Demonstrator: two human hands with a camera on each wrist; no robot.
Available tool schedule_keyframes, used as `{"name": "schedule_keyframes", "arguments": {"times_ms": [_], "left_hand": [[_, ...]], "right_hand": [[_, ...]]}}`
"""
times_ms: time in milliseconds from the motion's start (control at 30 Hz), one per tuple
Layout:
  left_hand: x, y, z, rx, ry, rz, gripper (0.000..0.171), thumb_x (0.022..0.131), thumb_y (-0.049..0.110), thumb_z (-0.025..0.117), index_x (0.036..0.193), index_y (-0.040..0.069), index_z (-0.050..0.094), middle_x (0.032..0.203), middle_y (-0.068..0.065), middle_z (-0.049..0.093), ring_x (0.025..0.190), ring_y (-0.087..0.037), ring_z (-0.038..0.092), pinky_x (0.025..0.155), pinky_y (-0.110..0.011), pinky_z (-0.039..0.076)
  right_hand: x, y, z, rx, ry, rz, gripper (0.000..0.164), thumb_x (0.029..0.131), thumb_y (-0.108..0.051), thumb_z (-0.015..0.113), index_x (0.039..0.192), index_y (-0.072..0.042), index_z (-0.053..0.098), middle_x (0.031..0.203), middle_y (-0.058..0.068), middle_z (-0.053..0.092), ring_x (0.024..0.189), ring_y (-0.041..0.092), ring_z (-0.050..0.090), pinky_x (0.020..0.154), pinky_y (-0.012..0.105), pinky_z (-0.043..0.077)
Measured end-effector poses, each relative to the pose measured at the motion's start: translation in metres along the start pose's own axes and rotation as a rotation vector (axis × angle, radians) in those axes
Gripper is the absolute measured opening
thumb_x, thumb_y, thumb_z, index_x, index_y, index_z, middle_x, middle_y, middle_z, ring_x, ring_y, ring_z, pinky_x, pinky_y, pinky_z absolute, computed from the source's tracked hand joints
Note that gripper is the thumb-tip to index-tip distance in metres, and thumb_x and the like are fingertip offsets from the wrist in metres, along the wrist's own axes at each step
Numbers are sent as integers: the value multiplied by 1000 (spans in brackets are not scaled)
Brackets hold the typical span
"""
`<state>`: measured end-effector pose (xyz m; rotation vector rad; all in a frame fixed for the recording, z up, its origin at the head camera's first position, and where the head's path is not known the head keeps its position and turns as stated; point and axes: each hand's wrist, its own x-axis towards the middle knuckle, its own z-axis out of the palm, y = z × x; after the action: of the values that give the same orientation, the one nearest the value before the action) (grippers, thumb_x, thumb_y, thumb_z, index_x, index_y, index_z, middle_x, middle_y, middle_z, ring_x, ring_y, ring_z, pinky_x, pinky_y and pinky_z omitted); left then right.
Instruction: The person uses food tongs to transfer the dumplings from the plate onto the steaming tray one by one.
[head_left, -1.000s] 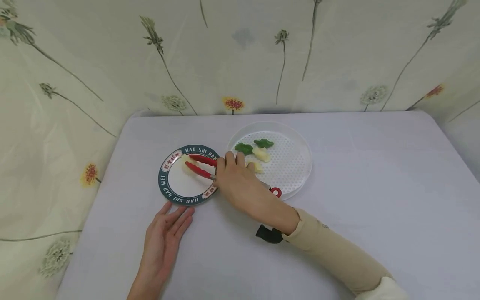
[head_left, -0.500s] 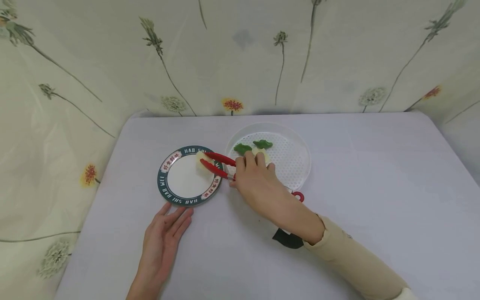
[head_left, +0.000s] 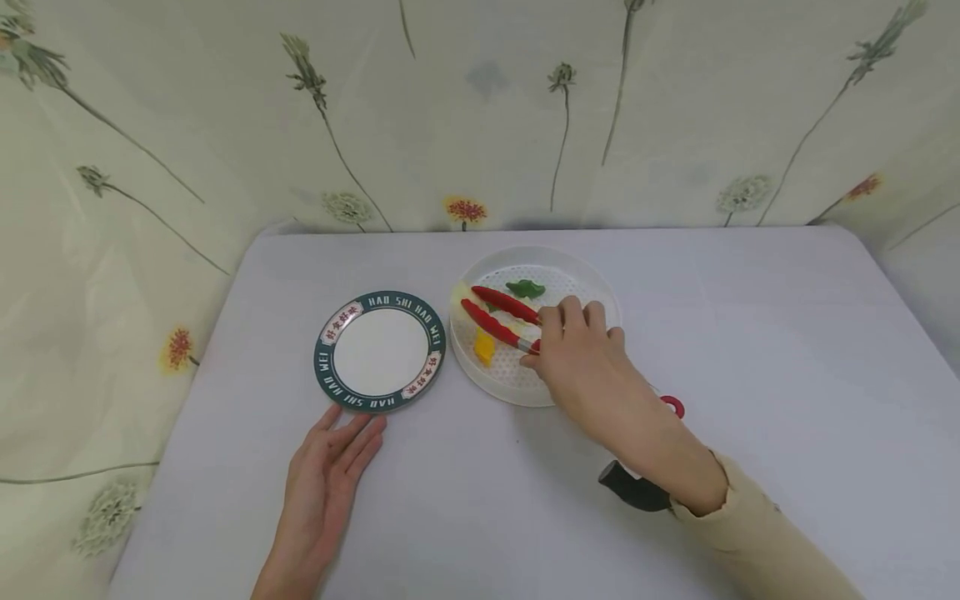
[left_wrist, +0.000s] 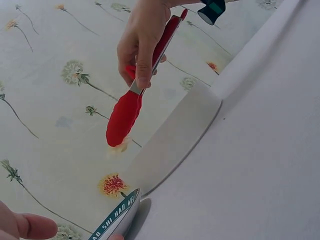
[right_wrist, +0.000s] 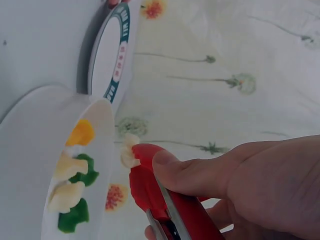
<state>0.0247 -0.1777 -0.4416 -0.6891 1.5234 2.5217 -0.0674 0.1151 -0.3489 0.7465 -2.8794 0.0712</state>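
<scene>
My right hand [head_left: 596,379] grips red-tipped tongs [head_left: 491,323], raised over the left part of a round white perforated tray [head_left: 517,396]. Pinched at the tongs' tips is a pale, dumpling-like piece [right_wrist: 129,152]. In the tray lie an orange-yellow piece [head_left: 485,347], green pieces [right_wrist: 73,216] and pale pieces [right_wrist: 66,196]; from the head, the tongs partly hide them. To the left sits a plate [head_left: 378,354] with a dark green lettered rim and nothing on it. My left hand [head_left: 326,483] lies with extended fingers at the plate's near rim.
A white-covered table [head_left: 750,350] carries the plate and tray side by side. Flower-printed cloth [head_left: 660,125] hangs behind it. A black device [head_left: 637,487] is on the right wrist.
My right hand has moved right with the tongs, bringing the pale piece up off the plate and over the tray. The left hand and the plate have stayed where they were.
</scene>
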Motion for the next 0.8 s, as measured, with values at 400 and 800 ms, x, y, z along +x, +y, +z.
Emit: {"name": "schedule_keyframes", "arguments": {"times_ms": [400, 800], "left_hand": [[1, 1, -1, -15, -3, 0, 68, 113, 15, 30, 175, 15, 2, 168, -20, 34, 143, -18, 60, 123, -27, 50], [-1, 0, -2, -14, -13, 5, 68, 113, 15, 30, 175, 15, 1, 168, -21, 34, 140, -15, 63, 122, -26, 51]], "right_hand": [[-29, 40, 0, -11, 44, 57, 56, 92, -23, 86, 120, 17, 58, 98, 27, 57, 81, 37, 45, 50, 33, 34], [-54, 56, 10, -17, 40, 79, 53, 87, -20, 90, 112, 15, 60, 90, 23, 55, 76, 33, 42, 48, 30, 31]]}}
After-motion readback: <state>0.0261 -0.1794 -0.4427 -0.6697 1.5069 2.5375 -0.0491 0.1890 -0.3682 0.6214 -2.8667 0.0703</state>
